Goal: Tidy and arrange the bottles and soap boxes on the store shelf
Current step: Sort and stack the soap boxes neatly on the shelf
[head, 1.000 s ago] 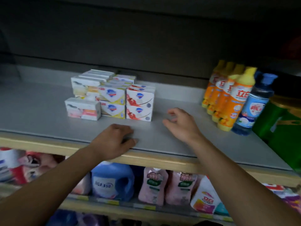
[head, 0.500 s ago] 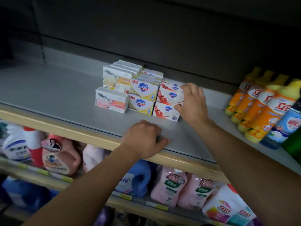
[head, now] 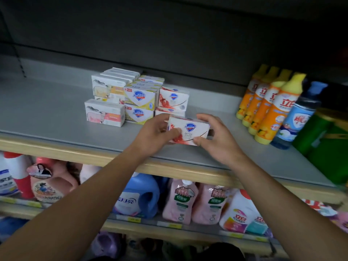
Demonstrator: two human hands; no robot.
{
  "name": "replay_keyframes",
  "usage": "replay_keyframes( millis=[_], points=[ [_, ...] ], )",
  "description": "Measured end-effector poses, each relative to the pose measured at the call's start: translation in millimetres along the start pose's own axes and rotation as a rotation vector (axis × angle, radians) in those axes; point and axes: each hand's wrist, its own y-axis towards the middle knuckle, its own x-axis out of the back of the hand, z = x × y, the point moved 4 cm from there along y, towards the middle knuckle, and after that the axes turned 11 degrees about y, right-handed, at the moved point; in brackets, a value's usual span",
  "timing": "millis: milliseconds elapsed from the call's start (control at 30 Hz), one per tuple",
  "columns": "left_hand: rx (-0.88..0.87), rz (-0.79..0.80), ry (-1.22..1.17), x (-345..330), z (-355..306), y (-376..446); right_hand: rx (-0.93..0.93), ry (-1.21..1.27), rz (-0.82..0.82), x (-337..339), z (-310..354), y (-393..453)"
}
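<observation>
- The left hand (head: pixel 157 131) and the right hand (head: pixel 216 138) grip one red-and-white soap box (head: pixel 189 131) between them, each at one end of it, just above the grey shelf (head: pixel 47 113).
- The left hand's fingers curl round the box's left end, with the thumb on its front face; the right hand's fingers wrap over the top right corner and its thumb presses the lower right edge.
- The held box is slightly tilted, with its printed face with the blue shield logo turned up towards the camera.
- Just behind it, the stack of soap boxes (head: pixel 139 98) stands on the shelf: yellow-and-white boxes in the middle, red-and-white ones to their right, pale boxes with an animal drawing to their left.
- One pale box (head: pixel 104 113) stands alone in front of the stack's left side, close to it; whether it touches the stack I cannot tell.
- To the right, well apart from the soap, four orange bottles (head: pixel 269 104) with yellow caps stand upright in a tight diagonal row.
- A blue-capped bottle (head: pixel 297 117) stands just beside the nearest orange one, and a green container (head: pixel 327 144) sits at the right edge of the view, partly cut off.
- On the lower shelf (head: pixel 169 226), below the wooden front edge, stand a blue detergent jug (head: pixel 139 196), pink refill pouches (head: pixel 194 202) and other blurred packs.
</observation>
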Motion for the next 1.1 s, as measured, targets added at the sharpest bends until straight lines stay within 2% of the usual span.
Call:
replay_keyframes(
  millis=[133,200,333,433,600,767,900,1100],
  points=[
    [0.198,-0.021,-0.241,-33.8,2.7,8.4,-0.083,0.179,0.002,25.7,-17.7,-21.4],
    [0.265,0.002,-0.281,-50.2,6.9,14.2,-0.104,0.218,-0.031,37.1,-27.8,-27.7],
    [0.26,0.084,-0.175,-62.8,10.9,20.3,-0.183,0.324,-0.189,56.3,-47.3,-34.3],
    [0.239,0.099,-0.077,-61.7,13.1,21.3,-0.267,0.429,-0.242,56.9,-54.5,-35.4],
    [0.277,0.078,0.11,-65.7,11.9,22.6,-0.341,0.384,-0.283,57.7,-62.5,-30.4],
    [0.228,0.067,0.116,-66.7,13.6,22.7,-0.26,0.509,-0.235,58.7,-69.5,-31.0],
    [0.139,0.067,0.071,-67.6,12.6,19.8,-0.212,0.436,-0.203,59.4,-70.5,-32.7],
    [0.015,0.052,-0.167,-57.0,11.9,15.9,-0.125,0.118,-0.176,52.4,-62.2,-34.9]
  ],
)
